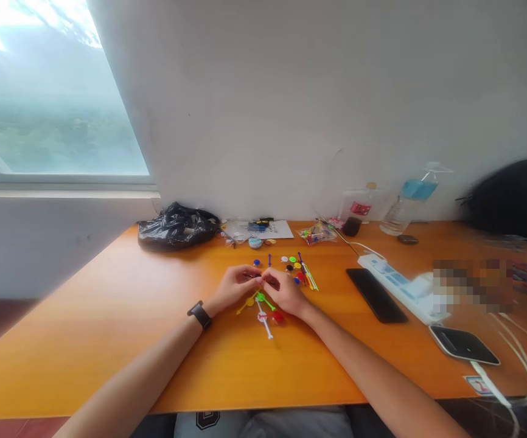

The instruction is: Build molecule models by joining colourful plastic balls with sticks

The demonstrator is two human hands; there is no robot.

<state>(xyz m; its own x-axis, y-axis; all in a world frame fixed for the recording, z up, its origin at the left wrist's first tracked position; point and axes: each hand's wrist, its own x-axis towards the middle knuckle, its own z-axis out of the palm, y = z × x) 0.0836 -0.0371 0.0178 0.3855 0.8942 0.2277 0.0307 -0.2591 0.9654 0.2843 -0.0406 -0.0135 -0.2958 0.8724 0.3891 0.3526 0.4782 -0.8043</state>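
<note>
My left hand (237, 286) and my right hand (284, 291) meet at their fingertips over the orange table (108, 328), both pinched on a small piece too small to name. Under them lies a little assembly of coloured discs and sticks (261, 305): yellow, green, white and red parts joined together. Just beyond my hands are several loose coloured discs (291, 263) and a bundle of thin coloured sticks (308, 277). A black watch (199, 314) is on my left wrist.
A black plastic bag (177, 226) lies at the back left beside a paper sheet (263, 229). A clear bag of parts (318, 233), a water bottle (410, 207), a black phone (375, 295), a white power strip (400, 286) and a charging device (463, 344) lie to the right.
</note>
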